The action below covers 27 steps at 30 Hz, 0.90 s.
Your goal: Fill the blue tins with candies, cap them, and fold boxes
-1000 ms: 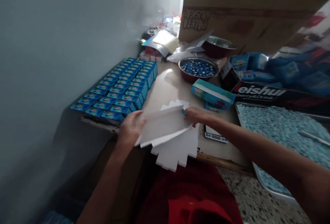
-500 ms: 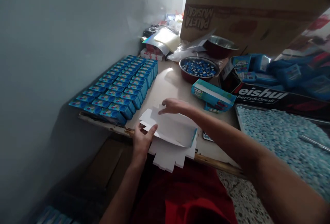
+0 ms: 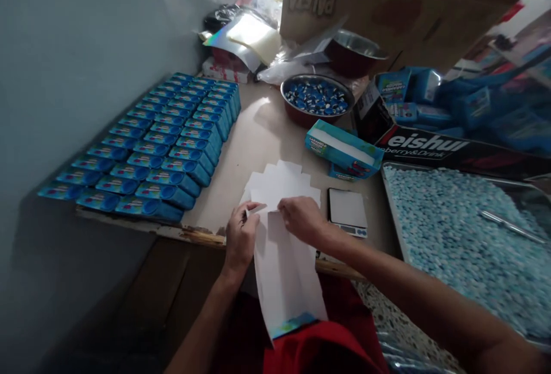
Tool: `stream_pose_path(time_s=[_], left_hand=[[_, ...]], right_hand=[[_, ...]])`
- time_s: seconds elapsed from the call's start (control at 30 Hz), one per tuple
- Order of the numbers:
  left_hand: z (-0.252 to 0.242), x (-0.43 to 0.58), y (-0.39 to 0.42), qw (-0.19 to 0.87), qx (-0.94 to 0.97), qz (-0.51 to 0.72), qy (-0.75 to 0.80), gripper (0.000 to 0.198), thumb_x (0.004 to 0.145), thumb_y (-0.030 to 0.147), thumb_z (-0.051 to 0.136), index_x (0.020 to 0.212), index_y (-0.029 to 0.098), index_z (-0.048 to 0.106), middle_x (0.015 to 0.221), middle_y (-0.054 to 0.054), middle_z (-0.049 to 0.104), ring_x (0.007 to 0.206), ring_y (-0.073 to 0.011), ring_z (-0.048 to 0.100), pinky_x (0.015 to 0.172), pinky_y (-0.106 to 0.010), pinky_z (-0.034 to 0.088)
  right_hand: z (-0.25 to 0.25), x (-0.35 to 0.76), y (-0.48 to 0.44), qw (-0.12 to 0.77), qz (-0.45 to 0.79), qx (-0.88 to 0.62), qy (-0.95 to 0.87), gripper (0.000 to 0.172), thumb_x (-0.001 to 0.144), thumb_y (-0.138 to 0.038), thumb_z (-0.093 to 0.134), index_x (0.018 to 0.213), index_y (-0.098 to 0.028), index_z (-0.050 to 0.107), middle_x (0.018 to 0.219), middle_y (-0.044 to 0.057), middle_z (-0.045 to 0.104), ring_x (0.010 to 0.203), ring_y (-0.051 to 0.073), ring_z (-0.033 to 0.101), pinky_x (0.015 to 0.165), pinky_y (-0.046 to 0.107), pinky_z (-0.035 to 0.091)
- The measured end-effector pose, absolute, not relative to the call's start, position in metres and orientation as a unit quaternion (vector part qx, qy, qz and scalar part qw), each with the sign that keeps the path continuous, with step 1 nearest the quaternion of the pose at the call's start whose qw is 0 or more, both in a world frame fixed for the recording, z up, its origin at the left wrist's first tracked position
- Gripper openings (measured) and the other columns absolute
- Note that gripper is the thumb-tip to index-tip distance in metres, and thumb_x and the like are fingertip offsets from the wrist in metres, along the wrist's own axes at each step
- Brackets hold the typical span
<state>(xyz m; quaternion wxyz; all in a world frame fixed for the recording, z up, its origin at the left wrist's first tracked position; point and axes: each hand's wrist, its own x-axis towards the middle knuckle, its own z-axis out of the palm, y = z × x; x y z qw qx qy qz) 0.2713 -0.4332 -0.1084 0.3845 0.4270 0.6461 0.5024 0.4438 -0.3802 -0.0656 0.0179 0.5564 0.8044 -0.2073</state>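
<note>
A partly folded carton (image 3: 288, 276), white inside with a blue-green printed edge at its near end, slants from the table edge down toward my lap. My left hand (image 3: 240, 242) pinches a flap at the carton's far left corner between thumb and fingers. Across from it, my right hand (image 3: 303, 219) is closed on the carton's far end, its fingertips partly hidden. Just beyond both hands, white notched cardboard blanks (image 3: 279, 183) lie on the table.
Rows of blue packages (image 3: 148, 147) stand along the left wall. A blue carton (image 3: 342, 147), a small scale (image 3: 348, 209), a bowl of blue-wrapped pieces (image 3: 317, 98) and a black box (image 3: 430, 147) lie ahead and right. A tray of light-blue pieces (image 3: 447, 236) holds a metal utensil.
The carton has turned from lying crosswise to pointing lengthwise toward me. My right hand came nearer and closed on its far end. The view shifted, uncovering the scale.
</note>
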Motion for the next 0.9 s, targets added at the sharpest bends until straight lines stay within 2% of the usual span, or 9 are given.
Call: stream_pose_path(time_s=[0.1, 0.2, 0.33, 0.4, 0.47, 0.53, 0.63, 0.73, 0.9], left_hand=[[-0.103, 0.271, -0.435, 0.398, 0.460, 0.471, 0.639, 0.020, 0.077, 0.022, 0.058, 0.089, 0.020, 0.074, 0.118, -0.008, 0.067, 0.122, -0.0278, 0.058, 0.110, -0.039, 0.043], [-0.101, 0.274, -0.440, 0.420, 0.481, 0.480, 0.602, 0.025, 0.081, 0.027, 0.065, 0.105, 0.020, 0.067, 0.114, -0.006, 0.065, 0.112, -0.0241, 0.061, 0.101, -0.035, 0.048], [-0.104, 0.287, -0.446, 0.420, 0.437, 0.548, 0.576, 0.052, 0.085, 0.033, 0.072, 0.130, 0.025, 0.046, 0.105, -0.001, 0.062, 0.090, -0.0159, 0.063, 0.083, -0.026, 0.050], [-0.105, 0.292, -0.446, 0.384, 0.446, 0.547, 0.595, 0.035, 0.092, 0.035, 0.066, 0.124, 0.024, 0.054, 0.099, 0.000, 0.062, 0.087, -0.0153, 0.062, 0.081, -0.026, 0.049], [-0.104, 0.296, -0.444, 0.335, 0.475, 0.527, 0.620, 0.020, 0.099, 0.037, 0.055, 0.103, 0.021, 0.066, 0.094, -0.003, 0.064, 0.091, -0.0177, 0.062, 0.086, -0.028, 0.048], [-0.103, 0.298, -0.442, 0.306, 0.483, 0.511, 0.642, 0.027, 0.100, 0.038, 0.052, 0.087, 0.020, 0.068, 0.092, -0.004, 0.064, 0.092, -0.0195, 0.061, 0.090, -0.030, 0.047], [-0.102, 0.297, -0.442, 0.356, 0.449, 0.509, 0.643, 0.020, 0.090, 0.032, 0.066, 0.106, 0.020, 0.065, 0.086, -0.001, 0.062, 0.086, -0.0182, 0.062, 0.086, -0.030, 0.048], [-0.101, 0.294, -0.445, 0.443, 0.421, 0.485, 0.625, 0.043, 0.076, 0.011, 0.067, 0.118, 0.020, 0.060, 0.093, -0.001, 0.064, 0.095, -0.0183, 0.064, 0.089, -0.030, 0.049], [-0.103, 0.298, -0.446, 0.433, 0.404, 0.467, 0.656, 0.050, 0.065, -0.002, 0.056, 0.110, 0.019, 0.061, 0.100, -0.004, 0.064, 0.098, -0.0193, 0.063, 0.091, -0.033, 0.049]], right_hand=[[-0.067, 0.450, -0.390, 0.039, -0.204, 0.569, 0.796, 0.026, 0.093, -0.021, 0.051, 0.104, -0.019, 0.074, 0.102, 0.012, 0.078, 0.090, 0.026, 0.071, 0.074, 0.032, 0.043], [-0.075, 0.456, -0.394, -0.021, -0.238, 0.594, 0.768, 0.025, 0.096, -0.026, 0.044, 0.097, -0.020, 0.069, 0.105, 0.011, 0.075, 0.095, 0.025, 0.069, 0.076, 0.031, 0.043], [-0.084, 0.455, -0.399, -0.133, -0.258, 0.618, 0.731, 0.033, 0.091, -0.025, 0.048, 0.122, -0.017, 0.055, 0.093, 0.006, 0.073, 0.085, 0.022, 0.066, 0.075, 0.030, 0.042], [-0.082, 0.455, -0.402, -0.159, -0.260, 0.625, 0.718, 0.047, 0.090, -0.025, 0.049, 0.135, -0.013, 0.045, 0.086, 0.004, 0.072, 0.079, 0.022, 0.065, 0.074, 0.030, 0.041], [-0.076, 0.457, -0.402, -0.158, -0.274, 0.614, 0.723, 0.047, 0.094, -0.025, 0.043, 0.139, -0.013, 0.047, 0.091, 0.006, 0.074, 0.084, 0.022, 0.066, 0.078, 0.030, 0.042], [-0.067, 0.461, -0.398, -0.133, -0.291, 0.579, 0.750, 0.042, 0.098, -0.024, 0.034, 0.132, -0.017, 0.059, 0.106, 0.009, 0.075, 0.097, 0.022, 0.066, 0.083, 0.030, 0.042], [-0.053, 0.464, -0.385, -0.032, -0.302, 0.527, 0.794, 0.046, 0.104, -0.033, 0.030, 0.109, -0.021, 0.074, 0.109, 0.008, 0.076, 0.095, 0.021, 0.066, 0.076, 0.029, 0.040], [-0.044, 0.457, -0.370, 0.074, -0.255, 0.503, 0.823, 0.035, 0.097, -0.049, 0.054, 0.101, -0.025, 0.080, 0.099, 0.008, 0.076, 0.090, 0.023, 0.064, 0.067, 0.030, 0.035], [-0.037, 0.436, -0.348, 0.162, -0.180, 0.357, 0.902, 0.023, 0.089, -0.028, 0.062, 0.097, -0.019, 0.082, 0.090, 0.011, 0.076, 0.080, 0.019, 0.063, 0.065, 0.030, 0.034]])
